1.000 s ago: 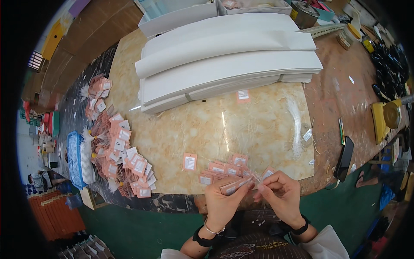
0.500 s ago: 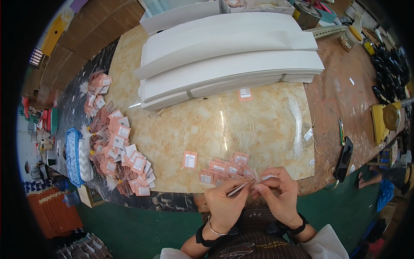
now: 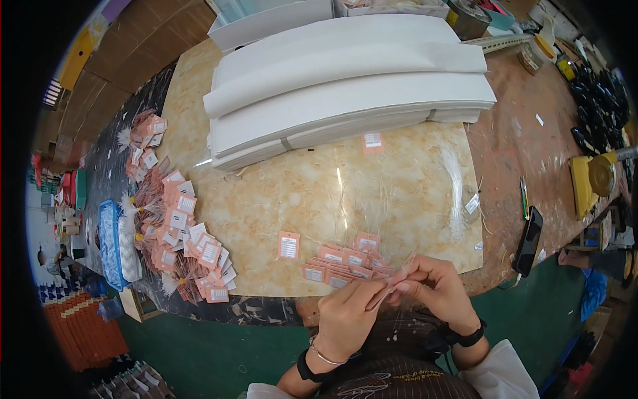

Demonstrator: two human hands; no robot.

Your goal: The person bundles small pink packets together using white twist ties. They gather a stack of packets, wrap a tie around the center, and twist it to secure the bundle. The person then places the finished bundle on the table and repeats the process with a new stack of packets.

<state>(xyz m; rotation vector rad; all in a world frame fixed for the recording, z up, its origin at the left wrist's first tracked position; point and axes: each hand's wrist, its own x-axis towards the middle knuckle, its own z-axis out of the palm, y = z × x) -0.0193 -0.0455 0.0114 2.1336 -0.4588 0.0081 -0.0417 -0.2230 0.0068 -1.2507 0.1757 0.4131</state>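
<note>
Just past the table's front edge, my left hand point(image 3: 347, 316) is closed in a pinch on a pink hang tag point(image 3: 377, 296), seen almost edge-on. Meeting it from the right, my right hand point(image 3: 433, 287) has thumb and forefinger pressed together on a thin pinkish tag piece beside the left fingertips. Thin clear strings run near the fingers, too fine to follow. Directly beyond both hands lies an overlapping group of pink hang tags point(image 3: 332, 255) with white labels. One separate tag point(image 3: 288, 246) lies left of that group.
Bunched tags point(image 3: 178, 219) line the left side, beside a blue basket point(image 3: 111, 243). Strapped stacks of white sheets point(image 3: 352, 106) fill the far side. White strings point(image 3: 453, 193), a phone point(image 3: 529, 242) and a pen point(image 3: 524, 198) lie right. Another tag point(image 3: 373, 142) is near the stacks.
My fingers have drawn closer together, and the tag in the left hand has turned more edge-on. My right forefinger has straightened upward slightly. The tags on the table keep their arrangement.
</note>
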